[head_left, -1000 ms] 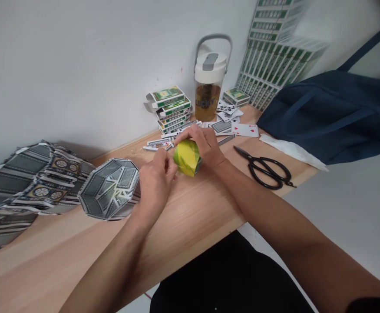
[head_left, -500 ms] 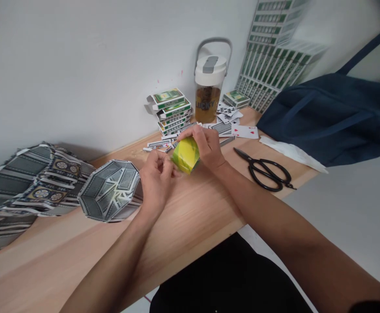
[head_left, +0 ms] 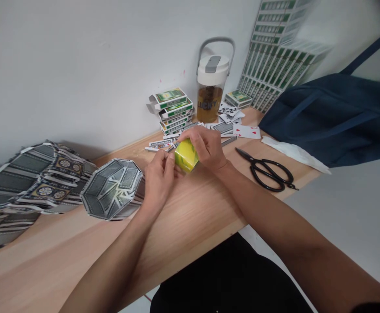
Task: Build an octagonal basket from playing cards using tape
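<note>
Between my hands is a small glossy yellow and green packet [head_left: 186, 155], tilted above the table. My right hand [head_left: 206, 145] is closed around its top and right side, thumb along the near face. The fingers of my left hand [head_left: 160, 174] are curled together at its lower left edge; their tips are partly hidden. Just left of that hand stands an octagonal bowl made of folded playing cards [head_left: 103, 198]. Behind the packet, loose and folded playing cards [head_left: 161, 144] lie on the wooden table [head_left: 190, 208].
A stack of green card boxes [head_left: 173, 108] stands by a lidded bottle of brown drink [head_left: 209, 98]. Black scissors [head_left: 268, 171] and a white tissue [head_left: 295, 154] lie right, near a dark blue bag [head_left: 333, 117]. Larger folded-card vessels [head_left: 23, 174] stand left.
The packet has turned slightly in my hands, showing more of its plain yellow face. My left fingers have shifted a little along its edge. The view has moved slightly.
</note>
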The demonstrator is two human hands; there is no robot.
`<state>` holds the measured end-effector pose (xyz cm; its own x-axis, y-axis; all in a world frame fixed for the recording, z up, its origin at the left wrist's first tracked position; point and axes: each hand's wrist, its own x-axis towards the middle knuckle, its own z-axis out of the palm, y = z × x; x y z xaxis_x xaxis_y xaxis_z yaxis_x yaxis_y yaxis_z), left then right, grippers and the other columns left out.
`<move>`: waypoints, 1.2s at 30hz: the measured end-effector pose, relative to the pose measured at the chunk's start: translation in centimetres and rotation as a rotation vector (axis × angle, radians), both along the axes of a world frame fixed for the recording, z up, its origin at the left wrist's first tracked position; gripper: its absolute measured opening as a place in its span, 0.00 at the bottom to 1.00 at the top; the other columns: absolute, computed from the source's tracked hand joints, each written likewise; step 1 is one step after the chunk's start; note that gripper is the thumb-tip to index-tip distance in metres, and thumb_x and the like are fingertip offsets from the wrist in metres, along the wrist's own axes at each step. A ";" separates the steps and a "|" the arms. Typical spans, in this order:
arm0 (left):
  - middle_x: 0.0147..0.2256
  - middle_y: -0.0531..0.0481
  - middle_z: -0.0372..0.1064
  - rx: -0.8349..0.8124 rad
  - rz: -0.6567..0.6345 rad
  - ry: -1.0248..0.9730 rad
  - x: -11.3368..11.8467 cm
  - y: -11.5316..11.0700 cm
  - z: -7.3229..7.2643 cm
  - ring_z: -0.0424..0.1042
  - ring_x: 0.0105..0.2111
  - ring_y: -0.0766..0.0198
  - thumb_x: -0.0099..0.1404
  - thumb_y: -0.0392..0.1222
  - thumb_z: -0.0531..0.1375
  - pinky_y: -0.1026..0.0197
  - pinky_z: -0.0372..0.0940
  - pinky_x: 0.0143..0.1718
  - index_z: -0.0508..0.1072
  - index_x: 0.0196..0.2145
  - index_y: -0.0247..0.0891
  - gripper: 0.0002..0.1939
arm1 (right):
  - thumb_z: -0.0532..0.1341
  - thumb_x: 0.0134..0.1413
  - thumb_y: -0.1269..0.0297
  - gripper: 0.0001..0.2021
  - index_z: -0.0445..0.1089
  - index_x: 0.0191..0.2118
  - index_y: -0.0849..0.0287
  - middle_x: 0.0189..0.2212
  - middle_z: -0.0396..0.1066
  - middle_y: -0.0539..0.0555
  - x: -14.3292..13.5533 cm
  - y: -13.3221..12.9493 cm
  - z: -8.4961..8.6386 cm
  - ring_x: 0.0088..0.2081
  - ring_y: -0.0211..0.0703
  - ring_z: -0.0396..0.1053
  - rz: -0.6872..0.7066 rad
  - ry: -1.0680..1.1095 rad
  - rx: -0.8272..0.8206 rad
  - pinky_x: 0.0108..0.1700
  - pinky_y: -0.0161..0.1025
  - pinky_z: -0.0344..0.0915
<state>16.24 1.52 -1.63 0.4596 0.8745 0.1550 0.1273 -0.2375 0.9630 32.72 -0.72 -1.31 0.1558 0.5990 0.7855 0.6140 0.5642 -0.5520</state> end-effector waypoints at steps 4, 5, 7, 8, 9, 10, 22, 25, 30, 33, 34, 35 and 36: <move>0.23 0.53 0.72 0.062 0.016 0.025 0.0 -0.1 -0.4 0.72 0.21 0.65 0.68 0.51 0.54 0.64 0.65 0.26 0.66 0.31 0.40 0.14 | 0.45 0.67 0.54 0.23 0.72 0.30 0.56 0.29 0.74 0.55 -0.1 0.0 0.0 0.36 0.43 0.71 -0.016 -0.027 0.007 0.42 0.44 0.65; 0.23 0.53 0.72 0.068 0.030 0.018 0.1 -0.2 -0.4 0.72 0.21 0.65 0.68 0.51 0.54 0.64 0.64 0.25 0.66 0.31 0.40 0.13 | 0.45 0.67 0.55 0.23 0.72 0.30 0.56 0.29 0.74 0.55 -0.1 0.0 0.0 0.36 0.44 0.71 -0.021 -0.033 0.014 0.42 0.44 0.65; 0.23 0.53 0.72 0.077 0.054 -0.014 0.2 -0.3 -0.6 0.71 0.20 0.67 0.68 0.50 0.54 0.65 0.63 0.24 0.66 0.31 0.39 0.13 | 0.44 0.67 0.56 0.22 0.71 0.30 0.56 0.29 0.74 0.54 -0.2 0.0 0.0 0.36 0.45 0.71 -0.027 -0.034 0.026 0.43 0.45 0.64; 0.23 0.53 0.72 0.079 0.061 -0.038 0.3 -0.3 -0.6 0.70 0.20 0.67 0.68 0.49 0.54 0.66 0.62 0.24 0.66 0.31 0.39 0.13 | 0.44 0.67 0.56 0.22 0.71 0.31 0.56 0.29 0.73 0.54 -0.2 0.0 0.0 0.37 0.45 0.70 -0.028 -0.021 0.027 0.43 0.45 0.64; 0.23 0.53 0.72 0.077 0.064 -0.066 0.4 -0.4 -0.6 0.69 0.19 0.68 0.68 0.49 0.55 0.66 0.61 0.23 0.66 0.30 0.39 0.13 | 0.45 0.67 0.56 0.22 0.71 0.31 0.56 0.30 0.73 0.54 -0.2 0.0 -0.1 0.37 0.44 0.70 -0.026 0.006 0.024 0.43 0.45 0.65; 0.23 0.53 0.71 0.066 0.062 -0.100 0.5 -0.4 -0.7 0.69 0.18 0.69 0.68 0.49 0.55 0.67 0.61 0.22 0.65 0.30 0.38 0.13 | 0.45 0.67 0.55 0.22 0.71 0.31 0.56 0.31 0.73 0.54 -0.2 0.0 -0.2 0.37 0.44 0.70 -0.024 0.046 0.016 0.43 0.44 0.65; 0.29 0.51 0.72 -0.132 -0.130 -0.463 0.9 -0.5 -0.7 0.70 0.24 0.69 0.68 0.47 0.56 0.64 0.63 0.28 0.64 0.31 0.38 0.12 | 0.43 0.67 0.49 0.25 0.73 0.31 0.53 0.33 0.74 0.53 0.1 0.8 -1.1 0.37 0.46 0.72 0.002 0.490 -0.033 0.43 0.45 0.66; 0.31 0.51 0.72 -0.151 -0.167 -0.504 1.0 -0.7 -0.6 0.70 0.26 0.68 0.68 0.46 0.56 0.64 0.63 0.30 0.65 0.31 0.38 0.11 | 0.42 0.67 0.48 0.26 0.73 0.31 0.51 0.32 0.75 0.53 0.3 1.0 -1.3 0.36 0.47 0.72 -0.010 0.548 -0.035 0.42 0.46 0.67; 0.30 0.52 0.69 -0.166 -0.117 -0.464 0.9 -0.6 -0.8 0.68 0.26 0.69 0.67 0.48 0.58 0.66 0.62 0.29 0.66 0.29 0.38 0.12 | 0.44 0.66 0.46 0.25 0.72 0.32 0.53 0.32 0.74 0.53 0.4 1.0 -1.2 0.38 0.46 0.72 -0.041 0.469 -0.016 0.44 0.45 0.67; 0.31 0.52 0.68 -0.136 -0.086 -0.406 0.8 -0.7 -0.8 0.67 0.28 0.68 0.66 0.49 0.58 0.64 0.65 0.34 0.67 0.29 0.39 0.12 | 0.43 0.66 0.46 0.25 0.71 0.31 0.52 0.33 0.74 0.54 0.4 1.1 -1.1 0.37 0.46 0.72 -0.062 0.480 -0.026 0.43 0.45 0.68; 0.32 0.51 0.68 -0.116 -0.080 -0.388 0.7 -0.8 -0.8 0.67 0.30 0.68 0.66 0.49 0.58 0.63 0.65 0.36 0.67 0.29 0.39 0.12 | 0.42 0.66 0.46 0.26 0.71 0.32 0.52 0.33 0.74 0.54 0.5 1.1 -1.2 0.37 0.46 0.72 -0.074 0.486 -0.033 0.42 0.44 0.68; 0.33 0.50 0.68 -0.100 -0.078 -0.377 0.7 -0.8 -0.7 0.68 0.31 0.67 0.66 0.49 0.58 0.62 0.66 0.39 0.67 0.29 0.39 0.12 | 0.40 0.66 0.45 0.26 0.70 0.32 0.52 0.33 0.74 0.54 0.5 1.2 -1.3 0.37 0.46 0.72 -0.087 0.485 -0.039 0.42 0.44 0.68; 0.34 0.50 0.68 -0.092 -0.081 -0.373 0.7 -0.9 -0.7 0.68 0.32 0.67 0.66 0.49 0.58 0.61 0.66 0.41 0.67 0.29 0.39 0.12 | 0.39 0.66 0.45 0.27 0.69 0.32 0.52 0.34 0.75 0.55 0.6 1.3 -1.3 0.37 0.46 0.72 -0.099 0.477 -0.044 0.42 0.44 0.68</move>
